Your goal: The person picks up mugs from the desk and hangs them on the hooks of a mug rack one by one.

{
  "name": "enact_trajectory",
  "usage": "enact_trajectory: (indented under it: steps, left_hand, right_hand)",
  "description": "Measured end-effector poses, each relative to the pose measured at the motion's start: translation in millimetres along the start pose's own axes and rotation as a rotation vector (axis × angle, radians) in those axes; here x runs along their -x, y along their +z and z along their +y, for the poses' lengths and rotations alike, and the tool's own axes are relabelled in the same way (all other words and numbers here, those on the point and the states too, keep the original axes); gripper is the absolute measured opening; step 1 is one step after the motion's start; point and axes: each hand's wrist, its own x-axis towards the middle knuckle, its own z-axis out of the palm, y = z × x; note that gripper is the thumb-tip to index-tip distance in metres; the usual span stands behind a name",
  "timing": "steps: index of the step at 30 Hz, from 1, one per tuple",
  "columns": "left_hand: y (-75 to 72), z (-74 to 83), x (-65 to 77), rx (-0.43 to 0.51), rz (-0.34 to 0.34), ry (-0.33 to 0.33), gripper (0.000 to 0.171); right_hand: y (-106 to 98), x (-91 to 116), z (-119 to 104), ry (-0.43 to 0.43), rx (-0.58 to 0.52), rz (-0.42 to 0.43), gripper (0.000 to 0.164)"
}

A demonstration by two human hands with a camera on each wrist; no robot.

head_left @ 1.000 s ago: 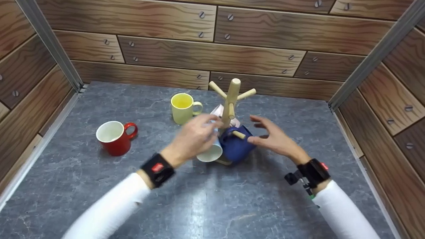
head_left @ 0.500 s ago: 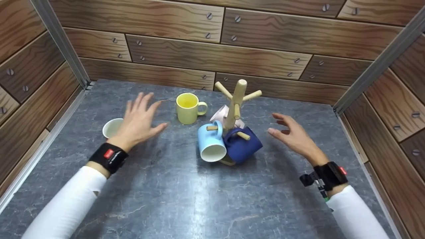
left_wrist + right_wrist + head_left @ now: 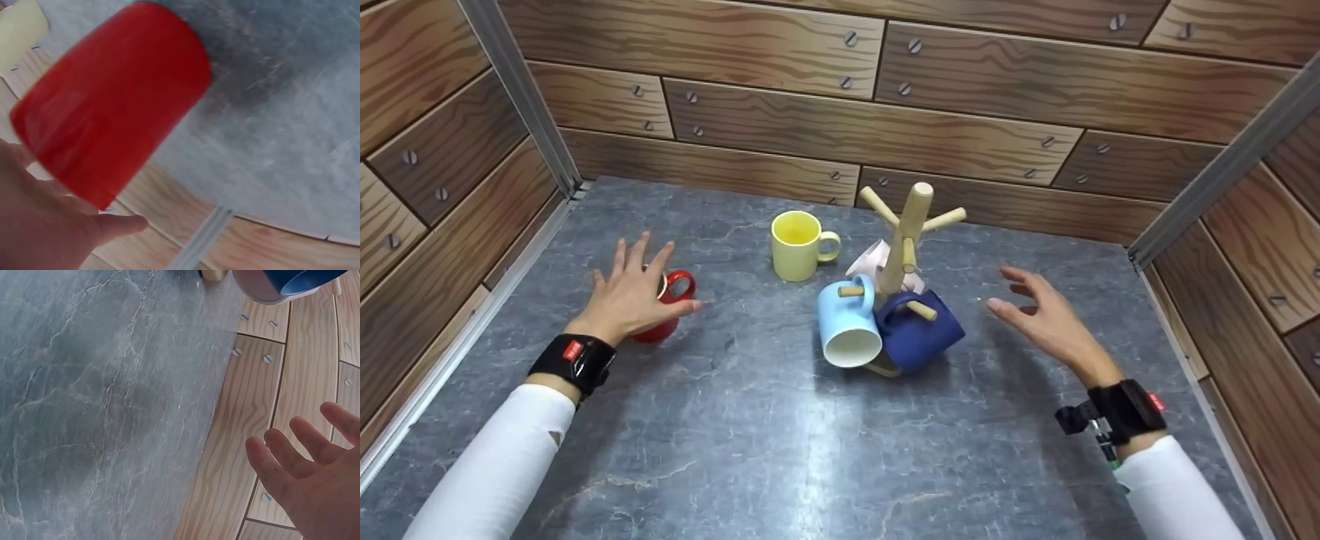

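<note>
Fingers spread, my left hand (image 3: 626, 300) is over the red mug (image 3: 658, 330) at the left and hides most of it from the head view. In the left wrist view the red mug (image 3: 115, 101) fills the upper left, with the hand (image 3: 50, 219) at its rim end. My right hand (image 3: 1046, 319) hovers to the right of the wooden mug tree (image 3: 911, 225), its fingers loosely bent and holding nothing. A light blue mug (image 3: 840, 315) and a dark blue mug (image 3: 926, 337) hang by their handles on the tree's lower pegs. A pale pink mug (image 3: 870, 259) shows behind the post.
A yellow mug (image 3: 793, 251) stands upright left of the mug tree, its handle to the right. Grey marbled tabletop (image 3: 750, 450) lies under everything. Wood-patterned walls (image 3: 765, 112) close it in at the back and both sides.
My left hand has left the light blue mug, which now hangs on its peg, and moved left to over the red mug. My right hand has drawn back rightward from the dark blue mug.
</note>
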Motion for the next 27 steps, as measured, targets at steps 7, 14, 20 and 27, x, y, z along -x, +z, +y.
enact_trajectory:
  steps: [7, 14, 20, 27]
  left_hand:
    - [4.5, -2.7, -4.8, -0.016, 0.022, -0.032, 0.114]
    - [-1.5, -1.7, 1.3, -0.033, -0.026, -0.058, 0.112]
    - [-19.5, -4.5, 5.4, -0.004, -0.101, -0.062, 0.114]
    - [-23.9, -9.6, 5.7, -0.021, -0.076, 0.010, 0.094]
  right_hand:
    - [-0.9, 3.6, 3.0, 0.012, -0.006, 0.001, 0.082]
    - [0.8, 5.2, 5.2, 0.022, 0.008, -0.021, 0.084]
    - [-0.3, 6.6, 5.6, 0.023, 0.009, -0.016, 0.083]
    - [0.8, 8.0, 7.8, 0.030, -0.002, -0.021, 0.082]
